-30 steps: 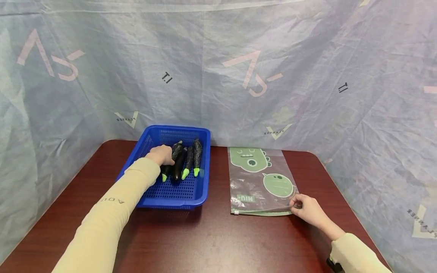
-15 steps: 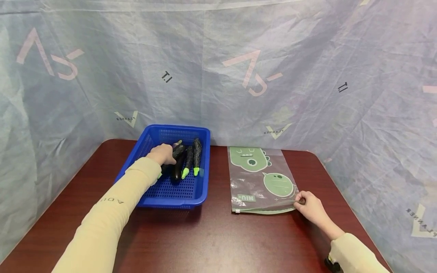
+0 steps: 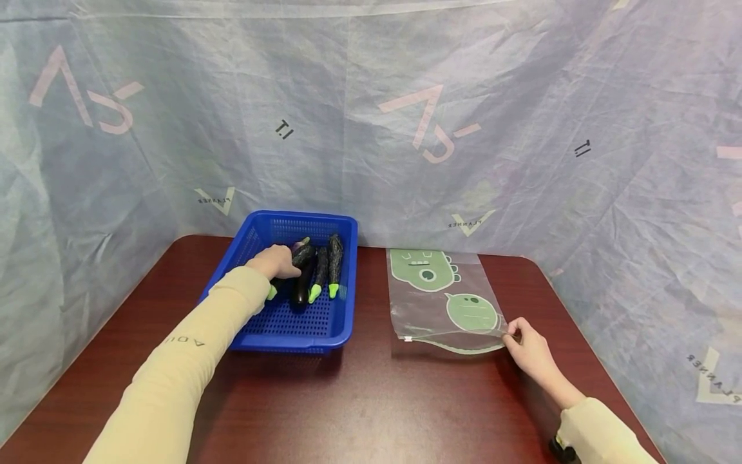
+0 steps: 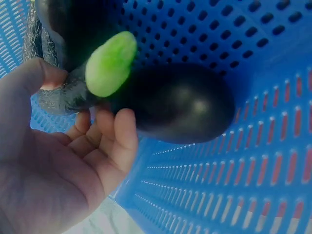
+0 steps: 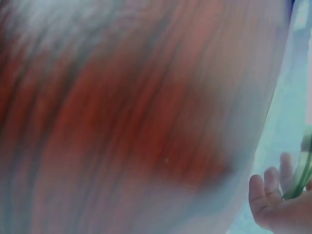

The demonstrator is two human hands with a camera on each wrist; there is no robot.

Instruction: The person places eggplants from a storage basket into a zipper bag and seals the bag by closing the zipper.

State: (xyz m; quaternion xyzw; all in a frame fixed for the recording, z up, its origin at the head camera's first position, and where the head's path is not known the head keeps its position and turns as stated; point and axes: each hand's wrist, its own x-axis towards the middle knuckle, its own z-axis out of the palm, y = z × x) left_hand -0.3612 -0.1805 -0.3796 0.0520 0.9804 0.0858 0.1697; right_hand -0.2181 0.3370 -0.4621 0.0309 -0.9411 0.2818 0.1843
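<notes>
My left hand (image 3: 275, 261) reaches into a blue perforated basket (image 3: 284, 348). In the left wrist view it grips a dark, bumpy cucumber (image 4: 68, 95) with a light green end, thumb on top and fingers beneath. A smooth, dark eggplant (image 4: 185, 105) lies close beyond the fingertips, against the basket wall. To the right, my right hand (image 3: 529, 351) pinches the near right corner of a clear zip bag (image 3: 426, 309) printed with green cartoon figures. The bag's near edge bows up off the table. In the right wrist view, only part of that hand (image 5: 280, 207) shows.
Beside the left hand, several more dark vegetables lie in the basket, among them two slim cucumbers with bright green ends (image 3: 333, 264) and another eggplant (image 3: 301, 287). A hanging grey cloth (image 3: 371, 129) borders the back and sides of the dark red table (image 3: 371, 406).
The cucumber's green end has shifted left and away within the basket. My right hand has moved slightly right and back, and the bag's near edge has lifted and bowed.
</notes>
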